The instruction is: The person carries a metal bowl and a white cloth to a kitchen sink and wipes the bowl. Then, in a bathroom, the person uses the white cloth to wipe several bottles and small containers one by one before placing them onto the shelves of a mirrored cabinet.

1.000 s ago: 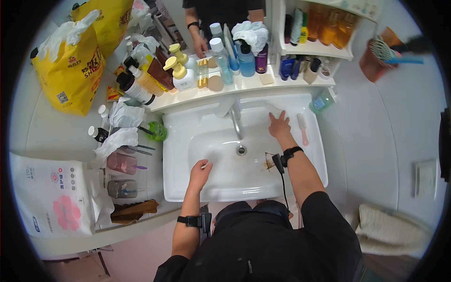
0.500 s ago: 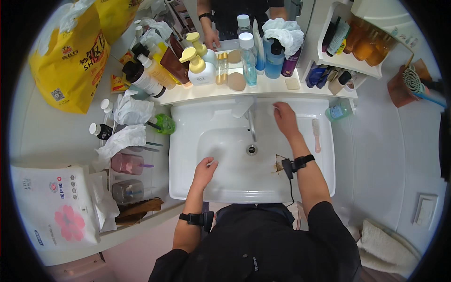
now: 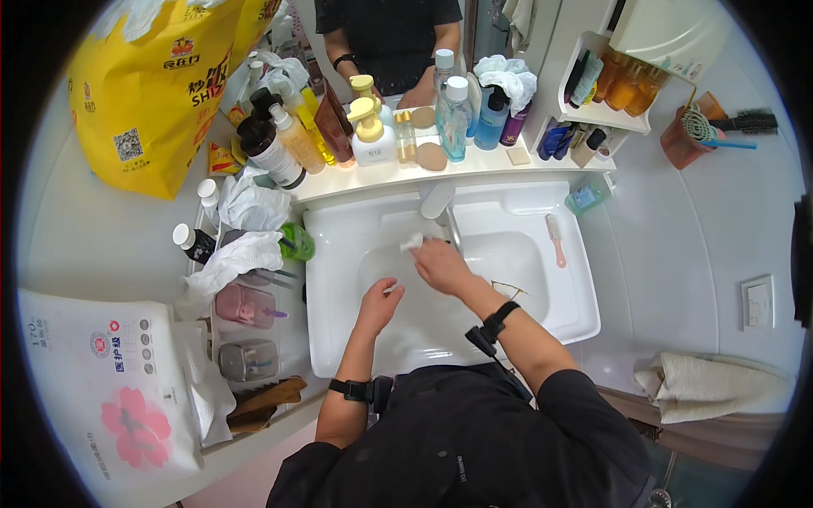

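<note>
Over the white sink [image 3: 580, 309], my right hand [image 3: 444, 267] pinches a small white piece [image 3: 412, 242], soft-looking at its edges; whether it is tissue or soap I cannot tell. That hand is just in front of the faucet [image 3: 436, 201] and covers the drain. Lower and to its left hovers my left hand [image 3: 378, 308], its fingers loosely curved, thumb apart, with nothing visible in it. A brown-edged mark [image 3: 510, 289] shows in the basin beside my right forearm. On the sink's right ledge lies a pink-handled brush [image 3: 556, 241].
Behind the sink, a shelf carries pump bottles [image 3: 373, 144], a clear blue bottle [image 3: 455, 127] and a beige square bar [image 3: 518, 156]. To the left are a green bottle [image 3: 296, 242], plastic cups [image 3: 246, 305] and a large white package [image 3: 102, 381]. A towel [image 3: 711, 385] hangs at right.
My right hand has moved left and nearer, from the sink's back right to the front of the faucet, with the white piece now plainly visible. My left hand has shifted slightly right. The view has tilted.
</note>
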Motion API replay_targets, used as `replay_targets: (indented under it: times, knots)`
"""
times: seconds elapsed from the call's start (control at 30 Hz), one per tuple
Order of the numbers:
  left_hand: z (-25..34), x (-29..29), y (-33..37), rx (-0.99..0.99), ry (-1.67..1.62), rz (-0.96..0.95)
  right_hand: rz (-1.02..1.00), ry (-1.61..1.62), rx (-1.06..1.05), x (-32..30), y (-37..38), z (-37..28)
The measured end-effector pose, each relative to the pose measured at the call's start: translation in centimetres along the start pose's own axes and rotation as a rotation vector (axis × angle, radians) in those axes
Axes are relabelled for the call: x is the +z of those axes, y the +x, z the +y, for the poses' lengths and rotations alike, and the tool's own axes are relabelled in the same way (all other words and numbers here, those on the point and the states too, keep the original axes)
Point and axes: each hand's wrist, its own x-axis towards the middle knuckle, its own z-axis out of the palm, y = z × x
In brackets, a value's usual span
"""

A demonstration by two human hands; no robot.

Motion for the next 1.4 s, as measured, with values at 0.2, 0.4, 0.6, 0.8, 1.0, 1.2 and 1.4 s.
replay_targets:
  times: [0.2, 0.4, 0.6, 0.8, 1.0, 1.2, 1.4]
  knots:
    - [0.4, -1.0, 0.7, 0.014, 0.004, 0.030, 0.311, 0.060, 0.116, -1.8, -1.8, 0.3]
    - [0.5, -1.0, 0.5, 0.024, -0.044, 0.049, 0.295, -0.107, 0.153, -3.0, 4.4, 5.4]
    - [-1.4, -2.3, -1.3, -0.022, -0.088, 0.099, 0.210, -0.218, 0.083, -0.7, 4.0, 3.8]
    - [-2.5, -2.9, -1.9, -0.052, -0.028, 0.064, -0.129, 0.040, 0.139, 2.1, -2.7, 0.3]
    - [-2.8, -2.6, -0.5, -0.021, 0.032, 0.027, 0.032, 0.265, 0.479, 2.9, -9.7, 0.8]
    - [-0.1, -0.8, 0.3, 0.054, 0.021, -0.030, 0.496, 0.633, 0.933, 1.1, -9.5, 6.6]
    - [-0.4, -0.3, -0.8, 0.042, 0.060, -0.041, 0.396, 0.394, 0.776, -1.5, -1.7, 7.7]
